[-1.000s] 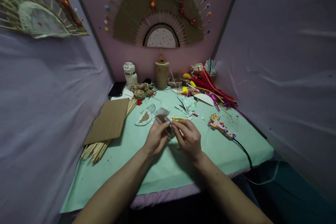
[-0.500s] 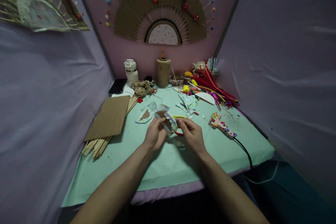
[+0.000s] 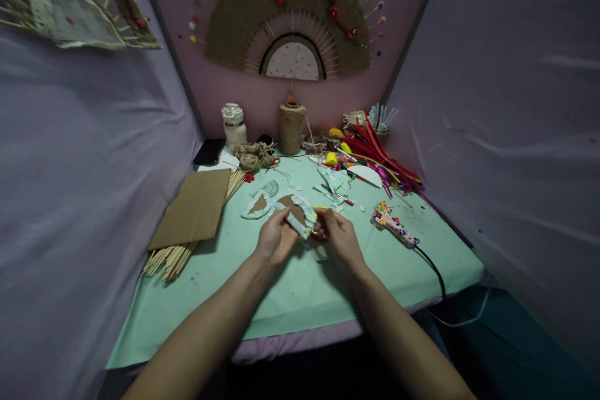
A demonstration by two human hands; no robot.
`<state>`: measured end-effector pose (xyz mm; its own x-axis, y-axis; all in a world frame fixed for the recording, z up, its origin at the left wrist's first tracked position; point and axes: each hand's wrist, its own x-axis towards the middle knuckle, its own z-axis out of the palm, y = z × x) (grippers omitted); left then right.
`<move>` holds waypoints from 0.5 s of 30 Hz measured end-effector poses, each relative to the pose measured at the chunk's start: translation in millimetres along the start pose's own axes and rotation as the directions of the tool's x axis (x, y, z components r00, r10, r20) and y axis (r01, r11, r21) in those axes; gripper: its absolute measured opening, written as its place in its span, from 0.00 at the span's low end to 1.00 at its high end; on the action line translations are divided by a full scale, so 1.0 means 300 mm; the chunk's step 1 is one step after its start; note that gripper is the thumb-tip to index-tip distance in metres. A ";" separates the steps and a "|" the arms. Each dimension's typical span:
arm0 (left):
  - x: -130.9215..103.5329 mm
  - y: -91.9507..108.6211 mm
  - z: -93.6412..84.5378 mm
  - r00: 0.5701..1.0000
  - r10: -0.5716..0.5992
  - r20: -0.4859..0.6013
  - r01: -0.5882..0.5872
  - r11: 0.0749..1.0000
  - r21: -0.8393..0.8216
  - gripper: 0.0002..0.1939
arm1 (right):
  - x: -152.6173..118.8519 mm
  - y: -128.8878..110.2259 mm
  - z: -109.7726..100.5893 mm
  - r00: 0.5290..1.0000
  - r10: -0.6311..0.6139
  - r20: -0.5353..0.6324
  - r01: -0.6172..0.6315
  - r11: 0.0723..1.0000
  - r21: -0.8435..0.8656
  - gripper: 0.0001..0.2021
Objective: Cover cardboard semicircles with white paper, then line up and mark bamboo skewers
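My left hand (image 3: 276, 237) grips a small brown cardboard piece (image 3: 291, 203) by its near side, thumb on top. Pale blue, patterned fabric (image 3: 307, 212) is folded over the edges of that cardboard. At its right end, my right hand (image 3: 341, 237) has its fingers closed together on the fabric edge. Partly hidden behind the right fingers is a looped red and yellow item (image 3: 320, 207) whose kind I cannot make out. A second fabric-edged cardboard piece (image 3: 257, 206) lies just left, beside a clear protractor (image 3: 270, 188).
A patterned glue gun (image 3: 396, 225) with a black cord lies at right. Flat cardboard (image 3: 192, 209) rests on wooden sticks (image 3: 171, 262) at left. Fabric scraps (image 3: 335, 181), a twine spool (image 3: 292, 128), a jar (image 3: 233, 125) and red pipe cleaners (image 3: 375, 150) stand or lie farther back.
The cardboard piece has tilted flatter, showing more of its folded fabric edge. My right fingers have curled in against its right end, covering more of the red and yellow item.
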<state>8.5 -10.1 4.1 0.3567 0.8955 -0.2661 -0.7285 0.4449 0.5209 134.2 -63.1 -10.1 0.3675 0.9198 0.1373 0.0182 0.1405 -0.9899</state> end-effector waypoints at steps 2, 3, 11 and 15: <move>0.017 0.013 -0.012 0.996 -0.043 -0.075 0.043 0.999 -0.007 0.09 | 0.000 -0.003 -0.016 0.995 -0.099 -0.010 0.098 0.993 -0.066 0.22; 0.023 0.018 -0.016 0.994 -0.060 -0.093 0.060 0.998 -0.003 0.10 | -0.002 -0.006 -0.021 0.986 -0.164 -0.016 0.161 0.980 -0.116 0.19; 0.016 0.010 -0.013 0.994 -0.080 -0.081 0.083 0.996 0.041 0.11 | -0.023 -0.040 -0.023 0.764 -0.620 0.180 0.620 0.628 -0.470 0.11; 0.012 0.005 -0.014 0.995 -0.026 -0.092 0.030 0.999 0.039 0.09 | -0.014 -0.046 -0.038 0.675 -0.672 0.303 0.706 0.470 -0.530 0.10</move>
<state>6.3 -6.1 0.6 0.3203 0.8789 -0.3534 -0.6940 0.4716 0.5440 143.1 -73.1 2.7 -0.0461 0.6381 0.7686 0.7607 0.5212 -0.3870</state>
